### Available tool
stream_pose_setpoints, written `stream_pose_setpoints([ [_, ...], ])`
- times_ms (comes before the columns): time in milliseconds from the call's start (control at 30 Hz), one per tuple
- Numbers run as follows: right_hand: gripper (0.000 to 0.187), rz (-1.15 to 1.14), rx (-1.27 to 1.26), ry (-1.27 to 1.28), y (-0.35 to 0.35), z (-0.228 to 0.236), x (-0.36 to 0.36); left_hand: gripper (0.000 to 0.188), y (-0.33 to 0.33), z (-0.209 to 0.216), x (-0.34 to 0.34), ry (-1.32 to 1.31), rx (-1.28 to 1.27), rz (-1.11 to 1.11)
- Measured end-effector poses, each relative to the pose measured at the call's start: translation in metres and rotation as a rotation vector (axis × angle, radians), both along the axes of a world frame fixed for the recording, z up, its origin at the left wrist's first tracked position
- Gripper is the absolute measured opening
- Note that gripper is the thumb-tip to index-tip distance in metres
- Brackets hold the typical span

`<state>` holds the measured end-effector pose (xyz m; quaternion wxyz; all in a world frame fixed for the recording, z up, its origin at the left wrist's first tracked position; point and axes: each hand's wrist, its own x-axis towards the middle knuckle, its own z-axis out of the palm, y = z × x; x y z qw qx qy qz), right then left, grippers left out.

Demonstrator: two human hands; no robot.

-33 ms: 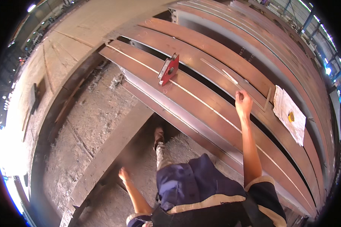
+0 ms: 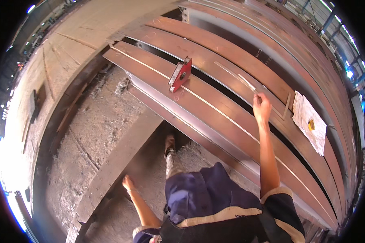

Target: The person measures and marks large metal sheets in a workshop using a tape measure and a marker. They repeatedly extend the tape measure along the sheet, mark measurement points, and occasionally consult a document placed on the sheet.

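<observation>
My right hand (image 2: pixel 262 107) is over the steel beams with its fingers closed in a pinch; whatever is between them is too small to make out. Just beyond its fingertips a thin pale stick (image 2: pixel 247 82) lies on a beam flange. My left hand (image 2: pixel 128 183) hangs low at my left side, apart from the beams, curled closed with nothing seen in it. On the nearest beam (image 2: pixel 215 99) a long measuring tape blade (image 2: pixel 225 116) runs lengthwise. A red angular block with a hole, like a welding magnet (image 2: pixel 181 75), stands on it.
White paper (image 2: pixel 310 135) with a small yellow round object (image 2: pixel 311 124) lies on the beams at right. A thin angled strip (image 2: pixel 286 107) is beside it. More beams lie behind, with dark gaps between. A low steel support (image 2: pixel 117 162) crosses the dirty floor at left.
My left hand has swung slightly left and up. My right hand has shifted a little right and toward me. The things on the beams have stayed in place.
</observation>
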<state>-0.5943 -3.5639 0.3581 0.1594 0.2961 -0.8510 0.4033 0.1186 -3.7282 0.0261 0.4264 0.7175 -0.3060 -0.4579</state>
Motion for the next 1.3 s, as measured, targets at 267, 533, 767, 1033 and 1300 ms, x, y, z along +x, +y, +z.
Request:
stream_pose_setpoints([
  [267, 0.022, -0.271, 0.358, 0.053, -0.103, -0.023, -0.087, 0.034, -0.332, 0.138, -0.122, 0.103, -0.12, -0.125],
  [533, 0.022, -0.368, 0.69, 0.05, -0.129, -0.043, -0.076, 0.045, -0.554, 0.227, -0.274, -0.053, -0.42, -0.526],
  [767, 0.023, -0.435, 0.652, 0.048, -0.138, -0.044, -0.07, 0.053, -0.681, 0.244, -0.374, -0.245, -0.395, -0.685],
  [1033, 0.025, -0.53, 0.613, 0.025, -0.145, -0.059, -0.078, 0.052, -0.719, 0.244, -0.421, -0.491, -0.118, -0.809],
  [1300, 0.027, -0.45, 0.648, -0.008, -0.13, -0.062, -0.097, 0.066, -0.711, 0.246, -0.424, -1.121, -0.183, -0.746],
])
